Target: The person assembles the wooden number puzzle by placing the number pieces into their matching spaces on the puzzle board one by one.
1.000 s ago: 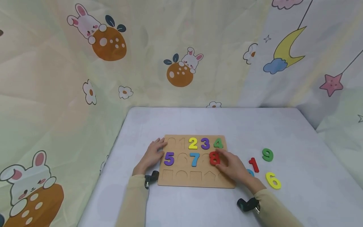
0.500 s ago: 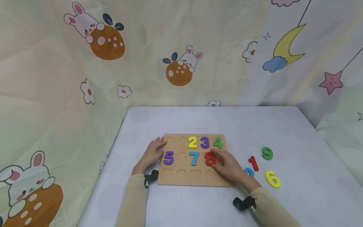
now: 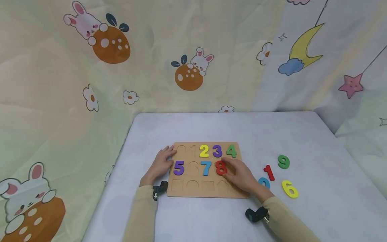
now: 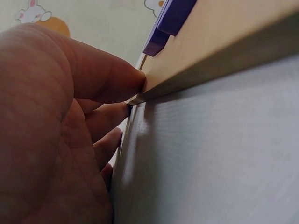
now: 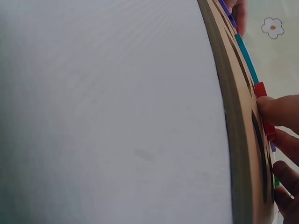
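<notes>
A wooden number puzzle board (image 3: 208, 192) lies on the table with yellow 2 (image 3: 204, 151), purple 3 (image 3: 217, 151), green 4 (image 3: 231, 151), purple 5 (image 3: 179, 168) and blue 7 (image 3: 206, 168) on it. My right hand (image 3: 242, 174) pinches a red number 8 (image 3: 221, 167) between thumb and fingers, just right of the 7. In the right wrist view the red piece (image 5: 260, 88) is low over the board's face. My left hand (image 3: 160, 164) rests against the board's left edge. Its thumb (image 4: 110, 74) and fingertips touch that edge in the left wrist view.
Right of the board lie a red 1 (image 3: 269, 172), a green 9 (image 3: 283, 162), a yellow 6 (image 3: 290, 189) and a blue number piece (image 3: 264, 183) partly behind the right wrist. The white-covered table (image 3: 193, 127) meets a printed cloth backdrop (image 3: 151, 67).
My right hand has moved left with the red 8, off the right part of the second row to beside the blue 7. My left hand has stayed at the board's edge.
</notes>
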The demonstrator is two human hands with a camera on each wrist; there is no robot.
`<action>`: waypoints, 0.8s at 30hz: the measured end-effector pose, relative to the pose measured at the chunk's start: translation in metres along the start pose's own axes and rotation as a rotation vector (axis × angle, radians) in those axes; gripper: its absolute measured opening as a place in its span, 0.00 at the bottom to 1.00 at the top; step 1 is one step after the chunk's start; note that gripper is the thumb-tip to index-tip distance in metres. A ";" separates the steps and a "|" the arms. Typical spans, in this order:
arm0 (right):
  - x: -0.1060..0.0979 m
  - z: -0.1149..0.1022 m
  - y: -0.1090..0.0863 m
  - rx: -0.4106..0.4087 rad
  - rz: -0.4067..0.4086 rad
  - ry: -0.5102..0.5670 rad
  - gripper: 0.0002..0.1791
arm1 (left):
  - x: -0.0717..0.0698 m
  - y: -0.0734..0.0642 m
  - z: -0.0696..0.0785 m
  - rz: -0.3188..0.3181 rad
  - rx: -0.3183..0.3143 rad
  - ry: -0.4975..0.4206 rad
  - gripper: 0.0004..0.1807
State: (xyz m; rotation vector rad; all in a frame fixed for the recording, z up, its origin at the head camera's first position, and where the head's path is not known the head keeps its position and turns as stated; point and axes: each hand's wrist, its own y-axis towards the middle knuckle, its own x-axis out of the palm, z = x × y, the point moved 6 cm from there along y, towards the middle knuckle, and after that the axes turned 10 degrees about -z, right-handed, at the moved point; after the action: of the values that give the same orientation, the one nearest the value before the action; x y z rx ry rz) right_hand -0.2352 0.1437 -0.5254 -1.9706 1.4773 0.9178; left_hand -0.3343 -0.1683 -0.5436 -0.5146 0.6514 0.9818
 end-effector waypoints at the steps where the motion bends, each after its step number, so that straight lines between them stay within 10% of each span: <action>1: 0.000 -0.001 0.001 0.003 -0.001 0.005 0.36 | 0.000 0.000 0.000 0.003 0.000 0.000 0.27; 24: 0.001 -0.001 0.000 0.060 0.007 0.050 0.35 | 0.002 0.003 -0.003 -0.012 0.011 -0.008 0.27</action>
State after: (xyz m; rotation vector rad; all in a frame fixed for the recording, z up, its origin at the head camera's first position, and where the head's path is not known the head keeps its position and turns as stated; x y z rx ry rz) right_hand -0.2346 0.1421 -0.5251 -1.9596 1.5224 0.8234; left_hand -0.3368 -0.1676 -0.5476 -0.5044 0.6452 0.9682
